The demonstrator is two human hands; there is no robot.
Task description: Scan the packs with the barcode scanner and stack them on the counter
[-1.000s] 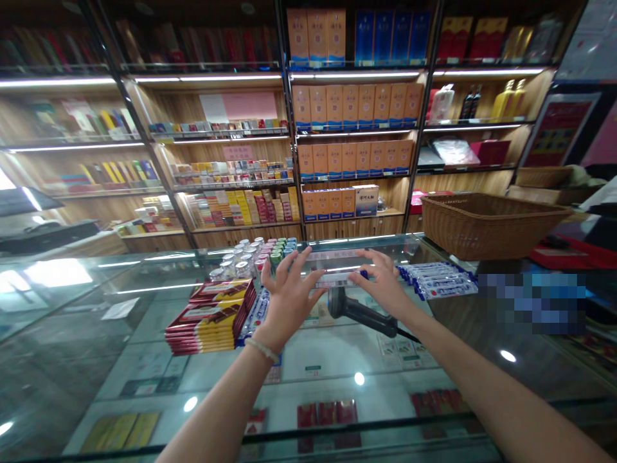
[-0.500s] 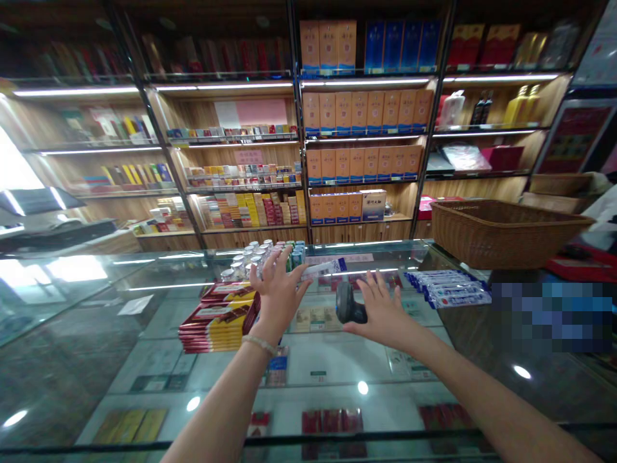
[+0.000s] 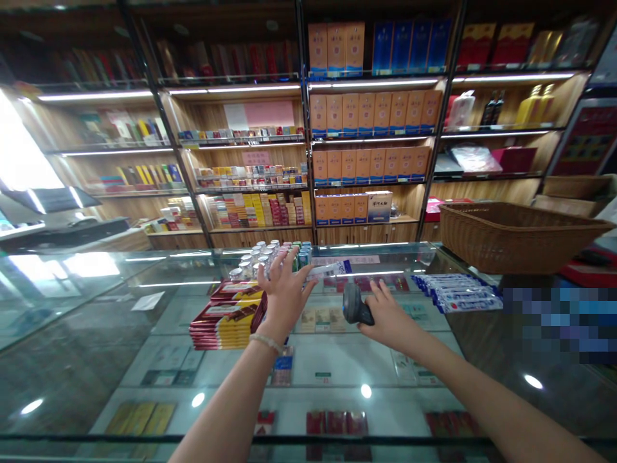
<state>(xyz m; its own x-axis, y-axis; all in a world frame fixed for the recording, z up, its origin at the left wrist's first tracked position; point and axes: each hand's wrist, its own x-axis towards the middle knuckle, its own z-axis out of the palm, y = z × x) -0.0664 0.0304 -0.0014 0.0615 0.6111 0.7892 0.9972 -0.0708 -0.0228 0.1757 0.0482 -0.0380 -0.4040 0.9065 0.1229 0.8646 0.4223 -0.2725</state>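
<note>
My left hand (image 3: 283, 297) is raised over the glass counter (image 3: 96, 334) and grips one end of a long white and blue carton (image 3: 332, 268), which sticks out to the right. My right hand (image 3: 391, 319) is closed round the handle of a dark barcode scanner (image 3: 355, 305), whose head points up toward the carton. A stack of red and yellow cartons (image 3: 227, 316) lies just left of my left hand. Small capped bottles (image 3: 270, 254) stand behind it.
More white and blue cartons (image 3: 460, 292) lie on the counter at right, beside a wicker basket (image 3: 515, 236). Shelves of boxes and cartons (image 3: 366, 116) fill the back wall. A cash register (image 3: 53, 218) stands at far left. Packs show under the glass.
Both hands held the white and blue carton a second ago. My right hand let go and picked the scanner up off the counter, while my left hand kept the carton.
</note>
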